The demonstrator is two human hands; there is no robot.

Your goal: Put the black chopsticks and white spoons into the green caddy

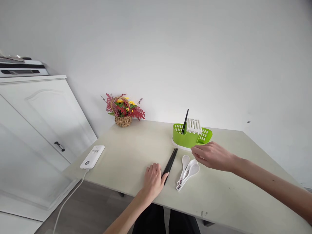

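Note:
My left hand (153,179) rests on the table near its front edge, fingers curled loosely, thumb touching the near end of the black chopsticks (171,162) that lie flat. My right hand (212,155) hovers just in front of the green cutlery drainer (191,136), fingers bent together above the white spoons (188,171); I cannot see anything in it. One black chopstick (185,121) stands upright in the drainer, beside a white insert (194,125).
The beige table (136,152) stands against a white wall. A wicker basket of flowers (123,110) sits at the back left. A white power bank (92,157) with a cable lies at the left edge. A white cabinet (41,117) stands to the left.

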